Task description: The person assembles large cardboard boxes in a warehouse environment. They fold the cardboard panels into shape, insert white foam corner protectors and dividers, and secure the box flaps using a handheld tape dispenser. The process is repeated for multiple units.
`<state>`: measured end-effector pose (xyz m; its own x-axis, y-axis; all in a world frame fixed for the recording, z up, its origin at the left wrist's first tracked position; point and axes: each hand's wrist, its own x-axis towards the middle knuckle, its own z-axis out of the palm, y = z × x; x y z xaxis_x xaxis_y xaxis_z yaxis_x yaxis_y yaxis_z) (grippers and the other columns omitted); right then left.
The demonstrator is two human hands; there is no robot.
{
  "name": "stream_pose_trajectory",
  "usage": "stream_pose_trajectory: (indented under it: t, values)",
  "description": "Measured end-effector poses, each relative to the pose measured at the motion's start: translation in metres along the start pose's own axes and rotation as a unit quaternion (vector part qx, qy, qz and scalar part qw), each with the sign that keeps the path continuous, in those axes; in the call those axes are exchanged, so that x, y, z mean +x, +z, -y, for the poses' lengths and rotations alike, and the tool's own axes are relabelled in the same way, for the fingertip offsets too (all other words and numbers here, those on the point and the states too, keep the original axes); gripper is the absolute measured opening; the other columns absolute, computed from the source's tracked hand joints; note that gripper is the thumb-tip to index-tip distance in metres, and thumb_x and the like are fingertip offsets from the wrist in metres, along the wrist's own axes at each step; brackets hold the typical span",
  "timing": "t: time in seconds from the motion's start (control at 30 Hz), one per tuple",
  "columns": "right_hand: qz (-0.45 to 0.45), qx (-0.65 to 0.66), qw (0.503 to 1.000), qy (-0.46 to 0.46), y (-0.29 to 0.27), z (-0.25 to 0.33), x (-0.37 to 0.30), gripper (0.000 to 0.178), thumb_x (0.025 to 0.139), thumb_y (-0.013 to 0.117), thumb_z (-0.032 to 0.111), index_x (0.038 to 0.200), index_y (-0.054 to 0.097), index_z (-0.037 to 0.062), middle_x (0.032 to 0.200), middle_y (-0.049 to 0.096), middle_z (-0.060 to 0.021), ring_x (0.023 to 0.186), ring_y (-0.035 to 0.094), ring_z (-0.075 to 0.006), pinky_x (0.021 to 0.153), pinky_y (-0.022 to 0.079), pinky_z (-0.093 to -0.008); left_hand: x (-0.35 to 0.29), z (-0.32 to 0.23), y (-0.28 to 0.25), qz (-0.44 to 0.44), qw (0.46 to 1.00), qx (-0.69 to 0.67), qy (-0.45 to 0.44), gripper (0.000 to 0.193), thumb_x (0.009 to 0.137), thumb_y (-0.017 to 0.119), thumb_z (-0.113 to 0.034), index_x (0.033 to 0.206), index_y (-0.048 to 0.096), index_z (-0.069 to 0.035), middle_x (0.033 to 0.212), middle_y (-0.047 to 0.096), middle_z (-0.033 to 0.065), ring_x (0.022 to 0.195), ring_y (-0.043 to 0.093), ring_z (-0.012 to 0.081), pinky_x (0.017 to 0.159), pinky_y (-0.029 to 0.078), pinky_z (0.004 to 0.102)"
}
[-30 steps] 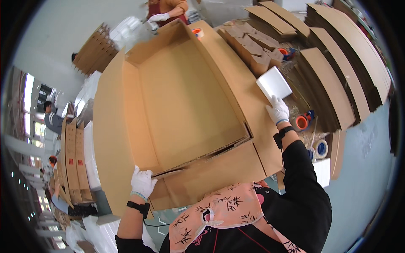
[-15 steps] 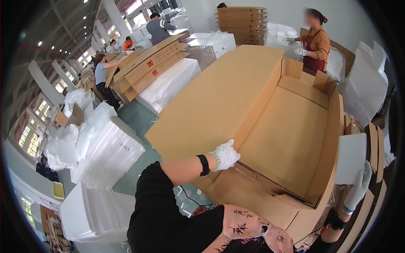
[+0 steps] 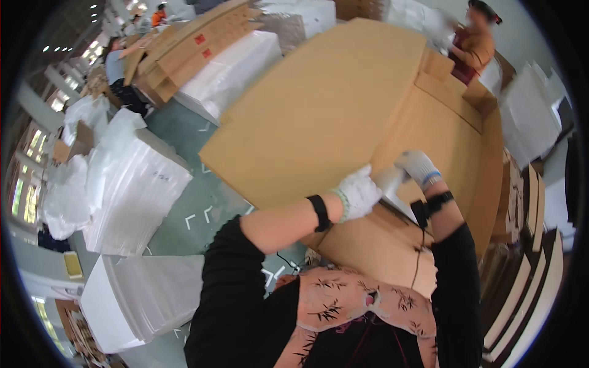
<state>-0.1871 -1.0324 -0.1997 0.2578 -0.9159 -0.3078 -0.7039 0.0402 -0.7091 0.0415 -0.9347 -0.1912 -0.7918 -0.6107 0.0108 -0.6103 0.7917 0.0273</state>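
A large open cardboard box (image 3: 443, 161) lies in front of me, with its wide flap (image 3: 307, 116) folded out flat to the left. My left hand (image 3: 361, 195), in a white knit glove, is closed at the box's near left corner, its fingers curled over the cardboard edge. Just right of it my right hand (image 3: 419, 167), also gloved, grips a white flat board (image 3: 397, 190). The board stands tilted at the near end of the box, close to my left fingers. My hands and wrists partly cover the board and the corner.
Across the box stands a co-worker (image 3: 475, 46) at its far right end. Wrapped white stacks (image 3: 138, 190) and white sheets (image 3: 147, 297) stand on the left. Cardboard strips (image 3: 527, 288) lean along the right. Another person (image 3: 119, 70) handles long cartons (image 3: 196, 52) far left.
My right hand has brought the white board from the far right over to the box's near left corner. My left hand has stayed at that corner. The view has tilted down.
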Motion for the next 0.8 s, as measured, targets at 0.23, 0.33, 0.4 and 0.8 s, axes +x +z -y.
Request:
stream_pose_trajectory:
  t: [0.23, 0.33, 0.4, 0.8]
  values:
    - [0.081, 0.124, 0.984, 0.103, 0.050, 0.024, -0.009, 0.053, 0.097, 0.056, 0.047, 0.111, 0.065, -0.0040, 0.102, 0.071, -0.0223, 0.091, 0.070, -0.0274, 0.081, 0.055, -0.0365, -0.064, 0.041, -0.045, -0.091, 0.989, -0.118, -0.018, 0.034, 0.080, 0.070, -0.025, 0.108, 0.063, -0.007, 0.113, 0.065, 0.0093, 0.109, 0.062, 0.0261, 0.105, 0.045, 0.0398]
    - [0.065, 0.257, 0.949, 0.171, 0.063, 0.041, -0.024, 0.057, 0.098, 0.054, 0.048, 0.115, 0.063, -0.0054, 0.112, 0.068, -0.0270, 0.098, 0.068, -0.0330, 0.086, 0.054, -0.0394, -0.069, 0.053, -0.047, -0.126, 0.985, -0.118, -0.011, 0.040, 0.082, 0.069, -0.026, 0.116, 0.062, -0.007, 0.124, 0.063, 0.0111, 0.117, 0.059, 0.0268, 0.109, 0.042, 0.0413]
    - [0.073, 0.405, 0.897, 0.163, 0.070, 0.023, -0.021, 0.061, 0.099, 0.052, 0.050, 0.120, 0.060, -0.0068, 0.116, 0.066, -0.0291, 0.101, 0.067, -0.0359, 0.089, 0.053, -0.0424, -0.059, 0.054, -0.046, -0.149, 0.984, -0.091, 0.039, 0.044, 0.082, 0.069, -0.028, 0.120, 0.061, -0.007, 0.129, 0.060, 0.0119, 0.122, 0.057, 0.0273, 0.111, 0.040, 0.0425]
    - [-0.319, -0.066, 0.944, 0.052, 0.053, 0.035, -0.180, 0.060, 0.084, 0.064, 0.033, 0.137, 0.050, 0.0074, 0.106, 0.069, -0.0206, 0.095, 0.068, -0.0384, 0.081, 0.056, -0.0464, -0.022, 0.053, -0.021, -0.078, 0.966, -0.107, 0.224, 0.046, 0.082, 0.068, -0.019, 0.120, 0.060, 0.006, 0.124, 0.061, 0.0264, 0.118, 0.055, 0.0438, 0.109, 0.038, 0.0547]
